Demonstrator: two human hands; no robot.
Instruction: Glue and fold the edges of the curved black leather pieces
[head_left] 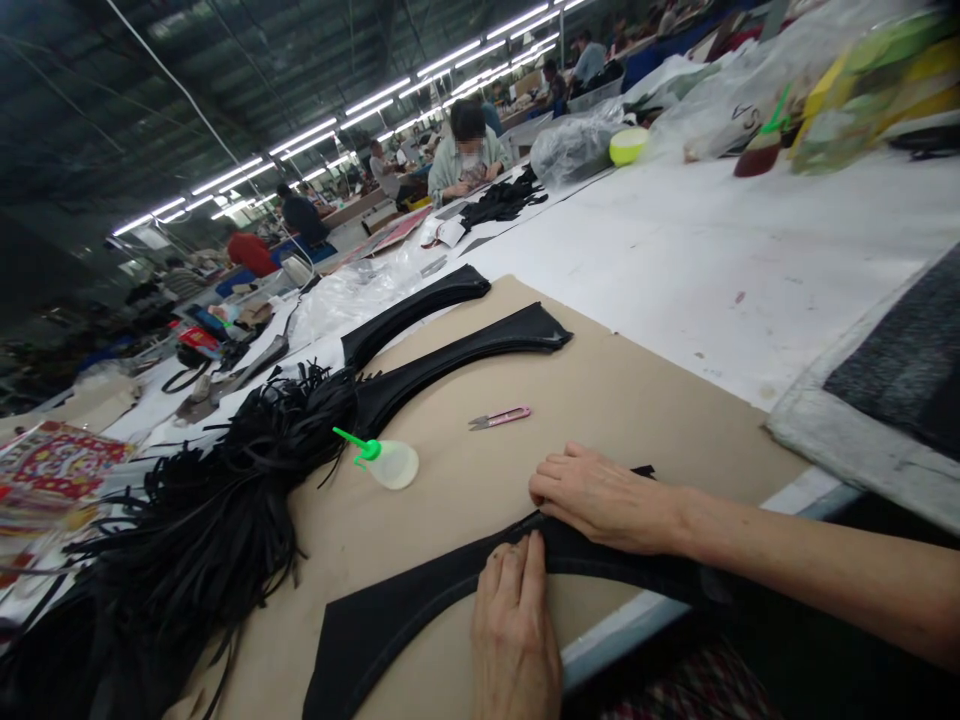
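A long curved black piece, perhaps leather or similar material, lies across the near part of the brown board. My left hand rests on it with the fingers stretched out, their tips by its upper edge. Just to the right, my right hand has its fingers curled down and closed at that edge; its thumb is hidden. A narrow black end sticks out beyond the right hand. Farther up the board lie pink-handled thread snips and a squeeze bottle with a green spout, tipped on its side.
Stacked curved black pieces lie at the back of the board. A heap of thin black strips covers the left side. At the back right stand a bottle of dark red liquid and plastic bags. A co-worker sits across the table.
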